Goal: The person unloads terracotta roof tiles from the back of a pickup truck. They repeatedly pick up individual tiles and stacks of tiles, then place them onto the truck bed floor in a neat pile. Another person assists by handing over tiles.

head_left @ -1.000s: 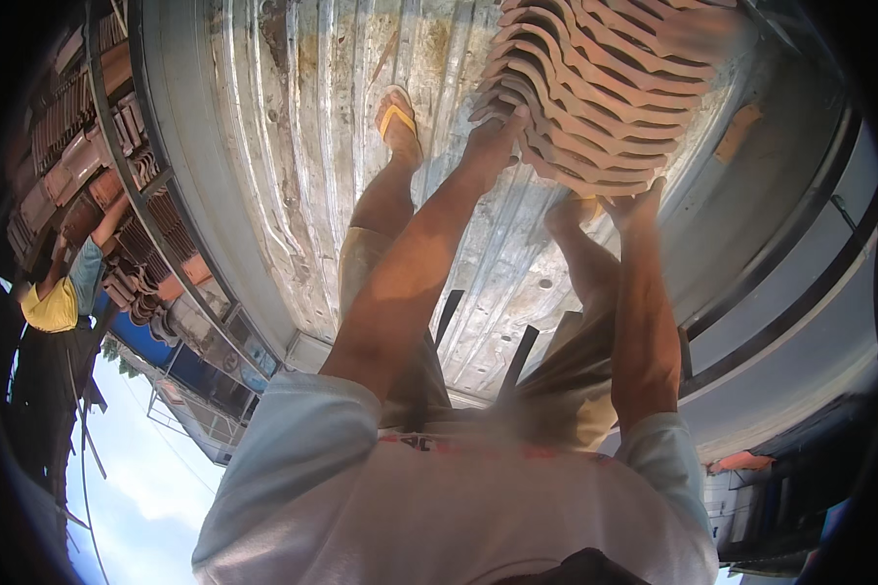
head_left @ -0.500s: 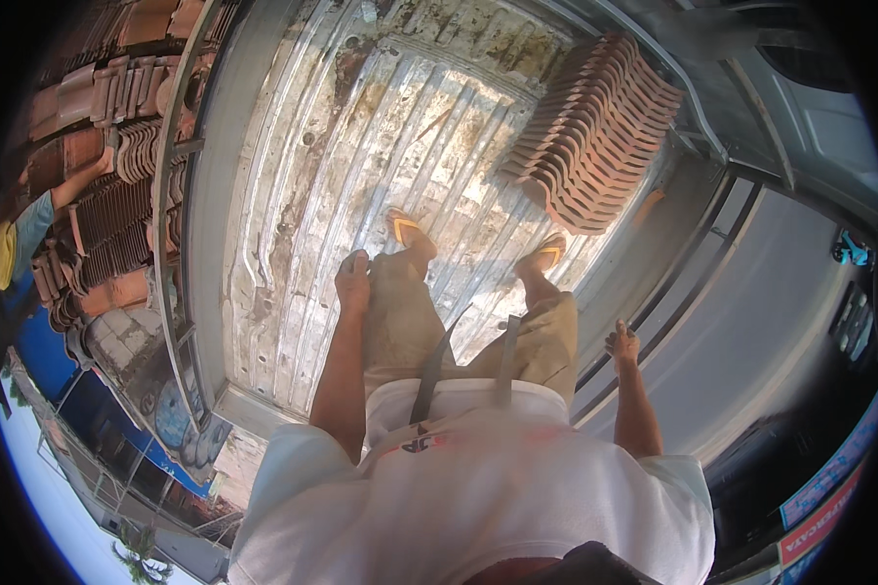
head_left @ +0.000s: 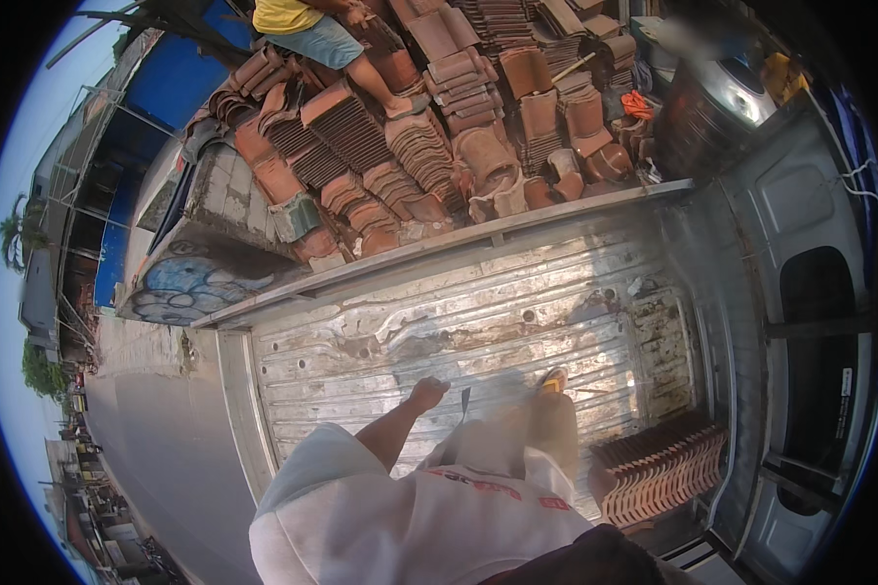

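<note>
- I see the left hand [head_left: 427,393] above the bed [head_left: 332,385], grip apparently empty; how open, I can't tell.
- Right hand: outside my view.
- Tiles [head_left: 658,473]: stacked in the bed's near right corner.

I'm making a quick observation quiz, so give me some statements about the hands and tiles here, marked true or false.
1. A row of tiles stands in the truck bed. True.
2. The left hand is touching that row. False: it is apart from it, over the bed.
3. The right hand is out of view. True.
4. The co-worker is inside the bed. False: the co-worker is at the piled tiles beyond the rail.
5. The visible sandal has a blue strap. False: it is yellow.
</note>
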Motion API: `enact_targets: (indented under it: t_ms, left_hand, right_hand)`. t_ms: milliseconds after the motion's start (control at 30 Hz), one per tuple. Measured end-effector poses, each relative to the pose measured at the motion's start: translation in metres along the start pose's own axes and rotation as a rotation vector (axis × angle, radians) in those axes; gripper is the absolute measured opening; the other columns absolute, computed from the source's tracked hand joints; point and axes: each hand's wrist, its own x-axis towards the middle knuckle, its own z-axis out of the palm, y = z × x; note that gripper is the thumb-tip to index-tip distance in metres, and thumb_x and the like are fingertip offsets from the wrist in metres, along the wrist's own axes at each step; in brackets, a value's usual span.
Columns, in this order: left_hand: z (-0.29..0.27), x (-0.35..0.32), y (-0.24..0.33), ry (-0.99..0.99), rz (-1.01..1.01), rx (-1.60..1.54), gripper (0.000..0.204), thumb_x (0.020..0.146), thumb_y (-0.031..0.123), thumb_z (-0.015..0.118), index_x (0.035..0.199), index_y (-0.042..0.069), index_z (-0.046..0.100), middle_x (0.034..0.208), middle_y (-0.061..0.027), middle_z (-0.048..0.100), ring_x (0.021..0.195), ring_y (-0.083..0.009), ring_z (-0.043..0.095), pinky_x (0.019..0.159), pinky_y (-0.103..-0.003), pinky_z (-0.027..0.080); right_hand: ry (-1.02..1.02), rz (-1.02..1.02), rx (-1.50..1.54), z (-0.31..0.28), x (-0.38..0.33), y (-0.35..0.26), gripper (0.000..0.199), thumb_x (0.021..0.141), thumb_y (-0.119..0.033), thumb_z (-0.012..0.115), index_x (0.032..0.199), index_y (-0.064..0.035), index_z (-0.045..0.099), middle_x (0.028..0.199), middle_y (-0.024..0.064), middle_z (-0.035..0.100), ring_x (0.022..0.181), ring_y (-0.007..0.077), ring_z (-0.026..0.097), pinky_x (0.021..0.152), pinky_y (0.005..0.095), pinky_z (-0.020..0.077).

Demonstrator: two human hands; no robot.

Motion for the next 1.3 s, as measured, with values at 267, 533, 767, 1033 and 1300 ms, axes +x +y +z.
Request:
enact_targets:
  t_ms: [267, 533, 767, 1033, 1300]
  left_hand:
    - [-0.182, 0.093, 0.159, 0.061, 0.234, -0.053, 0.057, 0.09, 0.054, 0.06, 0.111, 0.001, 0.068, 0.105, -0.0231, 0.069, 0.103, -0.0338, 0.065, 0.09, -0.042, 0.049]
    - [-0.541, 0.081, 0.403, 0.602, 0.692, 0.147, 0.07, 0.089, 0.055, 0.06, 0.129, -0.003, 0.059, 0.121, -0.0212, 0.066, 0.118, -0.0301, 0.06, 0.101, -0.039, 0.044]
    - [-0.829, 0.18, 0.501, 0.772, 0.714, 0.177, 0.063, 0.098, 0.058, 0.042, 0.103, 0.001, 0.068, 0.096, -0.0136, 0.07, 0.092, -0.0264, 0.064, 0.085, -0.036, 0.05]
    - [-0.802, 0.294, 0.495, -0.044, 0.735, -0.296, 0.069, 0.1, 0.062, 0.031, 0.141, 0.007, 0.045, 0.131, -0.009, 0.057, 0.115, -0.0196, 0.058, 0.098, -0.032, 0.046]
    - [-0.643, 0.229, 0.394, 0.076, 0.54, -0.368, 0.078, 0.099, 0.068, 0.026, 0.148, 0.008, 0.034, 0.132, -0.0031, 0.048, 0.114, -0.0161, 0.046, 0.096, -0.03, 0.038]
  right_hand:
    - [0.152, -0.051, -0.139, -0.034, 0.143, -0.18, 0.033, 0.094, -0.03, 0.062, 0.087, 0.0014, 0.06, 0.061, 0.0076, 0.056, 0.05, 0.0167, 0.053, 0.043, 0.0354, 0.0422]
    - [-0.269, -0.718, 0.048, 0.205, 0.141, -0.66, 0.059, 0.094, -0.042, 0.064, 0.122, 0.0091, 0.058, 0.092, 0.0124, 0.066, 0.081, 0.0179, 0.067, 0.066, 0.032, 0.0524]
    - [-0.817, -0.415, 0.637, 0.465, 0.004, -0.871, 0.107, 0.086, -0.081, 0.039, 0.155, -0.0031, 0.018, 0.153, 0.0239, 0.033, 0.14, 0.038, 0.035, 0.111, 0.0502, 0.0316]
    - [-1.162, -0.627, 1.284, 0.525, -0.014, -0.877, 0.077, 0.098, -0.067, 0.027, 0.144, -0.0072, 0.041, 0.145, 0.0113, 0.047, 0.131, 0.0275, 0.046, 0.107, 0.0485, 0.0399]
    - [-0.629, -0.285, 1.091, 0.401, -0.049, -0.726, 0.103, 0.087, -0.082, 0.032, 0.159, -0.0137, 0.004, 0.164, 0.0108, 0.01, 0.148, 0.0284, 0.017, 0.118, 0.0454, 0.0214]
